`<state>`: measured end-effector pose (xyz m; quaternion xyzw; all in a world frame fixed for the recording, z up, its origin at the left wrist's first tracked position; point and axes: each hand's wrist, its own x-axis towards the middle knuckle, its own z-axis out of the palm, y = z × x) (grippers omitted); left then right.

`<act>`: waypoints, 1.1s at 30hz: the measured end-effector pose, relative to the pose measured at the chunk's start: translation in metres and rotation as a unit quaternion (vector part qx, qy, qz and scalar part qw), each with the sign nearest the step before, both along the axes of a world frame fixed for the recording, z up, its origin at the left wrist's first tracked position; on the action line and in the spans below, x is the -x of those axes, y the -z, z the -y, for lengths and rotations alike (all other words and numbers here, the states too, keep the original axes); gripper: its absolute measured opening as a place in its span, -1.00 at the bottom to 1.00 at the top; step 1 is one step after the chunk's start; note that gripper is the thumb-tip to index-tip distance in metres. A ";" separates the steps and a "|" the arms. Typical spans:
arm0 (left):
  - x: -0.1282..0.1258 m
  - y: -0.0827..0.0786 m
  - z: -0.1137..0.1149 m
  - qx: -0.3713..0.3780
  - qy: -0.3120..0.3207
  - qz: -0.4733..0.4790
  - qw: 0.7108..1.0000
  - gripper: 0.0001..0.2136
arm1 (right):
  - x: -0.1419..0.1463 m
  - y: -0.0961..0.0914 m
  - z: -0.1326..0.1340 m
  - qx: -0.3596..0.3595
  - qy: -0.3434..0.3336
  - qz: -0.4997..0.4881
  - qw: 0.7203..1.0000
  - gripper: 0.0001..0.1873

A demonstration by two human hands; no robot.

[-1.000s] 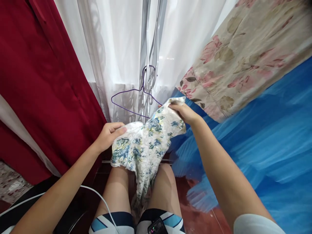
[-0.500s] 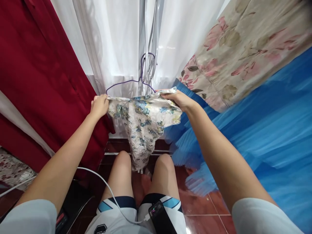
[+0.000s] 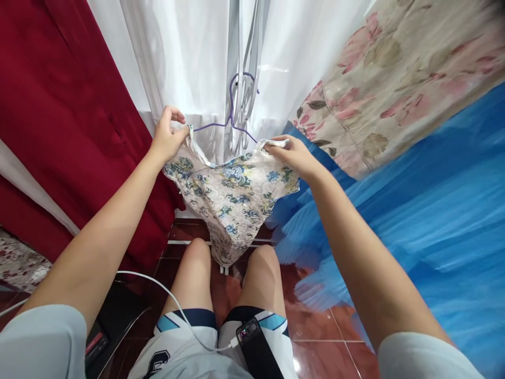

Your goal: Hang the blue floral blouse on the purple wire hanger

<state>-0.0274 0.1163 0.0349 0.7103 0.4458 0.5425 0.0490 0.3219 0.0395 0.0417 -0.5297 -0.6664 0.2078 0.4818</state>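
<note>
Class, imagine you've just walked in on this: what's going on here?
A seated person has a floral garment up in front of their knees. The right hand grips one upper end; the left hand is at the other. Between them, a purple hanger shows its hook and parts of both arms, which disappear at the garment's upper ends. The garment's lower part hangs down between the knees. A black device lies on the lap.
</note>
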 end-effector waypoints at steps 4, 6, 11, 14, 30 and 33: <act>0.011 0.008 0.031 -0.049 -0.052 -0.048 0.996 -0.81 | 0.001 0.025 0.014 -0.099 0.113 0.053 0.987 -0.53; 0.013 0.010 0.042 -0.066 -0.076 -0.073 0.992 -0.78 | 0.003 0.029 0.020 -0.118 0.114 0.053 0.985 -0.42; 0.010 0.004 0.057 -0.075 -0.109 -0.081 0.988 -0.76 | 0.007 0.009 0.028 -0.146 0.139 0.041 0.979 -0.36; 0.000 0.006 0.064 -0.067 -0.113 -0.086 0.988 -0.76 | 0.002 0.000 0.033 -0.151 0.157 0.049 0.975 -0.36; 0.006 0.054 0.047 -0.018 -0.188 0.001 0.982 -0.89 | 0.058 -0.061 0.067 -0.111 -0.023 0.136 0.984 -0.51; 0.005 0.081 0.043 0.032 -0.098 0.065 0.992 -0.84 | 0.085 -0.038 0.103 0.028 -0.317 0.121 0.940 -0.54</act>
